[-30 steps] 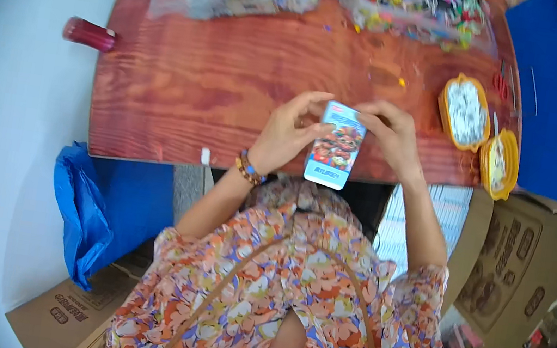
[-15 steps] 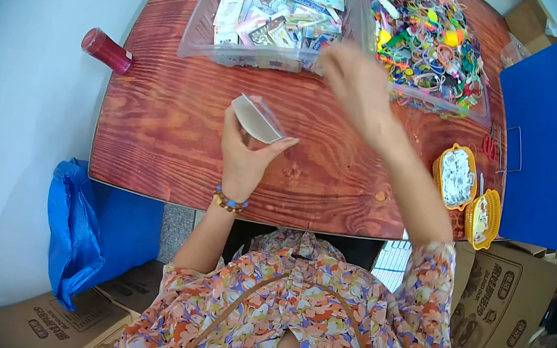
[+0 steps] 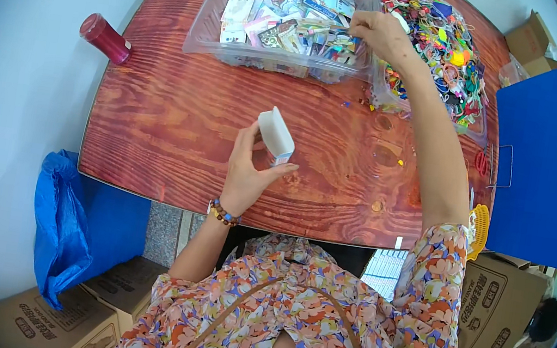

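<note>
My left hand is closed around a small white packet or box, held upright over the middle of the table; its exact kind is unclear. Over the right side of the left clear plastic bin, my right hand has its fingers pinched together. Whatever is between those fingertips, if anything, is too small to make out. That bin holds a heap of flat plastic-wrapped packets and cards. Beside it, a second clear bin is filled with small colourful trinkets and cords, partly hidden by my right arm.
A dark red tumbler lies or leans at the table's left edge. Red-handled scissors and a yellow basket sit at the right edge. Small yellow and blue bits dot the wooden table. A blue panel stands rightward.
My right hand has moved up and slightly right at the left bin. My left hand has shifted a little right and turned the white packet. The right arm now hides the basket of white pieces.
</note>
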Demonstrator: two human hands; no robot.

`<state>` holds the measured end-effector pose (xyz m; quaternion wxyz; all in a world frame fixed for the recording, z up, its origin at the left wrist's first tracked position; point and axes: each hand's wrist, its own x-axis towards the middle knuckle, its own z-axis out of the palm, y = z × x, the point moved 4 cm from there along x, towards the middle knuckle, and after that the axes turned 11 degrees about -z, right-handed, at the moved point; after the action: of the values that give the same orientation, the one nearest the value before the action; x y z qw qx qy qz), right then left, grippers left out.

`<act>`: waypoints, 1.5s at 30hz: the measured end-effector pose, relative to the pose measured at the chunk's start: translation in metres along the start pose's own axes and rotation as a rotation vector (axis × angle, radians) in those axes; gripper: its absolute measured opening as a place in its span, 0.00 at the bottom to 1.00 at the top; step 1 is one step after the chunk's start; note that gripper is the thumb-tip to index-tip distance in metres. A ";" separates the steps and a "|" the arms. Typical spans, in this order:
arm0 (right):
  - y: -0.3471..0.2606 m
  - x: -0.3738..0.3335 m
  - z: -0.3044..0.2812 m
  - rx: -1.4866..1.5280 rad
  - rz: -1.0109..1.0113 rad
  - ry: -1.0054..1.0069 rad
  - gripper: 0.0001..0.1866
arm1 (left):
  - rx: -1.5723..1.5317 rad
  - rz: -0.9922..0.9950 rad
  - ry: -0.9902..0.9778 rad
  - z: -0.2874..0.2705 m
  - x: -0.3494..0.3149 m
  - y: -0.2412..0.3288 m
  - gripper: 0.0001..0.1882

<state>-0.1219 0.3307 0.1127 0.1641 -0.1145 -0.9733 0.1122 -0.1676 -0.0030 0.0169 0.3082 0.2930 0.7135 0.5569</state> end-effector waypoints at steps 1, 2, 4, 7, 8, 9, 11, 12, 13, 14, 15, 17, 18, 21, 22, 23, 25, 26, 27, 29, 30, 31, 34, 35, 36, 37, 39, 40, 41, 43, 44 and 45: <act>0.000 -0.002 -0.002 0.028 -0.021 0.020 0.08 | 0.060 0.051 -0.001 0.003 0.000 0.004 0.46; 0.000 -0.004 -0.004 0.025 -0.019 0.020 0.08 | 0.120 0.101 -0.003 0.006 0.001 0.007 0.46; 0.004 -0.013 -0.013 0.203 0.034 0.234 0.08 | 0.161 0.170 0.042 0.012 0.004 0.012 0.45; -0.023 -0.029 -0.037 0.245 0.103 0.327 0.08 | 0.154 0.142 0.089 0.015 0.010 0.015 0.42; -0.032 -0.037 -0.043 0.367 0.186 0.405 0.07 | 0.158 0.129 0.092 0.016 0.013 0.013 0.42; -0.026 -0.051 -0.048 0.465 0.090 0.443 0.08 | 0.185 0.159 0.097 0.020 0.016 0.013 0.42; -0.070 -0.072 -0.048 0.614 0.161 0.408 0.07 | 0.246 0.183 0.148 0.016 0.019 0.008 0.42; -0.091 -0.089 -0.052 0.715 0.238 0.394 0.07 | 0.244 0.177 0.147 0.017 0.018 0.011 0.42; -0.107 -0.102 -0.048 0.717 0.237 0.392 0.07 | 0.327 0.211 0.156 0.019 0.017 0.018 0.42; -0.120 -0.118 -0.042 0.719 0.261 0.427 0.06 | 0.406 0.247 0.157 0.023 0.016 0.024 0.41; -0.128 -0.129 -0.035 0.730 0.281 0.462 0.04 | 0.422 0.274 0.166 0.025 0.014 0.026 0.42; -0.133 -0.149 -0.030 0.608 0.250 0.453 0.04 | 0.420 0.285 0.151 0.036 0.013 0.029 0.43; -0.136 -0.156 -0.029 0.499 0.205 0.435 0.03 | 0.423 0.289 0.154 0.040 0.012 0.030 0.45; -0.136 -0.169 -0.028 0.491 0.229 0.334 0.03 | 0.431 0.351 0.142 0.049 0.009 0.028 0.47; -0.136 -0.172 -0.025 0.520 0.262 0.261 0.03 | 0.434 0.350 0.137 0.051 0.007 0.028 0.47; -0.136 -0.174 -0.023 0.523 0.267 0.264 0.03 | 0.484 0.395 0.151 0.054 0.005 0.031 0.48; -0.142 -0.175 -0.020 0.191 0.160 0.160 0.05 | 0.531 0.445 0.149 0.060 0.001 0.037 0.49; -0.143 -0.175 -0.022 0.190 0.169 0.162 0.05 | 0.557 0.453 0.150 0.063 0.002 0.038 0.48; -0.148 -0.172 -0.027 0.059 0.089 0.210 0.07 | 0.587 0.459 0.155 0.063 0.002 0.038 0.48; -0.149 -0.171 -0.031 -0.070 0.013 0.261 0.08 | 0.580 0.437 0.147 0.063 0.003 0.037 0.48; -0.139 -0.176 -0.030 0.064 0.142 0.267 0.08 | 0.566 0.416 0.137 0.064 0.004 0.036 0.48; -0.131 -0.179 -0.028 0.198 0.270 0.273 0.08 | 0.566 0.420 0.130 0.064 0.005 0.036 0.48; -0.136 -0.182 -0.022 0.046 -0.095 0.374 0.11 | 0.529 0.404 0.091 0.067 0.008 0.032 0.48; -0.138 -0.182 -0.021 0.040 -0.148 0.363 0.10 | 0.512 0.379 0.079 0.067 0.009 0.029 0.47; -0.131 -0.183 -0.020 0.025 -0.142 0.367 0.10 | 0.497 0.356 0.069 0.067 0.010 0.028 0.46; -0.118 -0.182 -0.017 0.084 -0.080 0.389 0.10 | 0.450 0.303 0.049 0.065 0.010 0.027 0.44; -0.079 -0.175 -0.017 0.065 0.046 0.479 0.09 | 0.460 0.315 0.028 0.062 0.009 0.026 0.43; -0.059 -0.167 -0.029 0.071 0.191 0.412 0.09 | 0.478 0.314 0.017 0.060 0.008 0.025 0.42; -0.037 -0.158 -0.036 -0.089 0.249 0.362 0.09 | 0.489 0.294 -0.001 0.062 0.009 0.021 0.42; 0.016 -0.139 -0.034 -0.192 0.369 0.101 0.10 | 0.470 0.316 -0.021 0.069 0.008 0.022 0.42; 0.036 -0.128 -0.026 -0.196 0.371 0.106 0.10 | 0.460 0.320 -0.033 0.071 0.006 0.021 0.42; 0.048 -0.115 -0.014 -0.264 0.339 -0.033 0.10 | 0.454 0.273 -0.060 0.072 0.005 0.023 0.42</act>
<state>-0.0022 0.3490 0.0796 0.1103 -0.2954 -0.9489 0.0117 -0.1140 0.0497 0.0249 0.1776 0.4646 0.7644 0.4102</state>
